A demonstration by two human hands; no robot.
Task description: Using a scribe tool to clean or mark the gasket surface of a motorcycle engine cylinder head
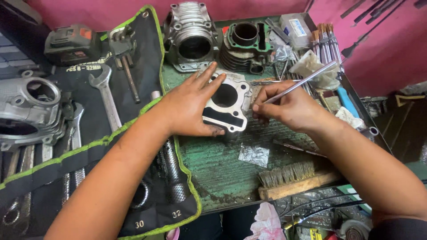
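A grey metal engine cylinder block (229,103) with a round bore lies on the green workbench (222,173). My left hand (189,106) rests flat on its left side and steadies it, fingers spread. My right hand (287,106) pinches a thin metal rod tool (302,82) like a pen. The tool's tip touches the block's right edge, and its shaft slants up to the right.
Two more cylinder blocks (192,38) (244,46) stand behind. A black tool roll with wrenches (104,95) covers the left. An engine casing (29,109) sits far left, a wire brush (293,178) near the front edge, foil scrap (254,154), and files (324,40) at back right.
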